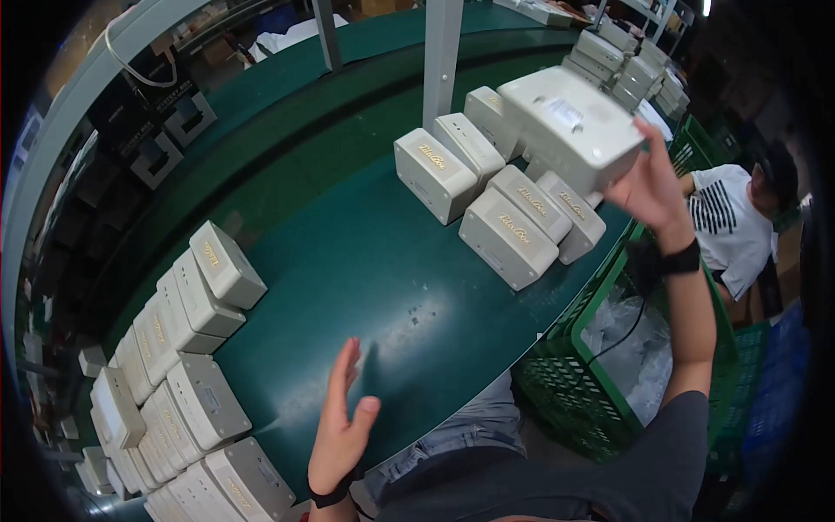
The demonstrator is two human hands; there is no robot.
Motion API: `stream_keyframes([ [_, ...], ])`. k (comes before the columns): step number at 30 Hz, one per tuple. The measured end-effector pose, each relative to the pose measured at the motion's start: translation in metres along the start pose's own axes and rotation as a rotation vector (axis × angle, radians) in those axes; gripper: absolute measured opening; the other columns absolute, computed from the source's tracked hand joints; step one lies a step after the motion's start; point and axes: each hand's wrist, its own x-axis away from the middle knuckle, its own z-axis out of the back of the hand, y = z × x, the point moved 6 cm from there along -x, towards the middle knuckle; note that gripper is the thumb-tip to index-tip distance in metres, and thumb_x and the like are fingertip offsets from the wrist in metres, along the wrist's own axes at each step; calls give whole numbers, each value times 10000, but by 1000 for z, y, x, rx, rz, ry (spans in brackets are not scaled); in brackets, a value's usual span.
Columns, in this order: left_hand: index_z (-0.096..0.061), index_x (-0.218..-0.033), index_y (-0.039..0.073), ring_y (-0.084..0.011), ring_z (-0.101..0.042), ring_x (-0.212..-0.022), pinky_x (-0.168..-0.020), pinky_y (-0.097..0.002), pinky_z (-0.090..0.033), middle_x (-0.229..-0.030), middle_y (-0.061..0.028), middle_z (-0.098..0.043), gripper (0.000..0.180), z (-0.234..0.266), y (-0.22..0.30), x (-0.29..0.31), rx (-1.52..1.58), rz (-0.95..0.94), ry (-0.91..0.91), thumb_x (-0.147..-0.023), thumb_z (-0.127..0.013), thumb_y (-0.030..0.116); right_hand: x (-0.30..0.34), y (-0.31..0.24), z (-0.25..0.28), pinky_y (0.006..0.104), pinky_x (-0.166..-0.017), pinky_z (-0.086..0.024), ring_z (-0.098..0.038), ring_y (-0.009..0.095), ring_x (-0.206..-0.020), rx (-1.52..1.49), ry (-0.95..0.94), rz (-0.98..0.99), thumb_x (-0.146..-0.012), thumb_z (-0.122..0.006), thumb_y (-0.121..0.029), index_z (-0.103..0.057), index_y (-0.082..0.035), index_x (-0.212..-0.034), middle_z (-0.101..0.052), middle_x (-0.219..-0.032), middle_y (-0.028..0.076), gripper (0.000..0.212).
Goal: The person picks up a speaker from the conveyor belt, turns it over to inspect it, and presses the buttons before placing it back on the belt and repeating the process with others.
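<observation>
A green work surface (300, 278) extends through the area; a grey metal post (442, 70) stands at its far side. A pale rack (641, 10) occupies the far right, near a lit lamp (706, 8).

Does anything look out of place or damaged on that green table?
Two small things. At the left, one pale box lies on top of the lined-up boxes instead of standing among them. Mid-table, the green surface has marks that may be wear. I see no spill.
</observation>
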Motion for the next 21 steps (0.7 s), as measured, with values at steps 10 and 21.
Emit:
stream_keyframes([
  [10,-318,-1431,22,-516,-92,-1379,-1036,-708,-76,-1491,-299,-171,883,-26,-72,28,-1179,88,27,-799,-626,556,-120,-103,133,463,-800,-546,-607,332,-1034,962,602,201,-779,-648,-380,-516,94,-1213,-588,-1139,210,656],
  [21,-289,-1446,16,-556,-48,-1368,-1002,-743,-39,-1493,-328,-125,934,-27,-80,26,-1199,130,-26,-801,-583,623,-204,-74,159,455,-808,-539,-607,315,-1032,1410,663,20,-691,-647,-383,-481,116,-1236,-594,-1119,219,758],
])
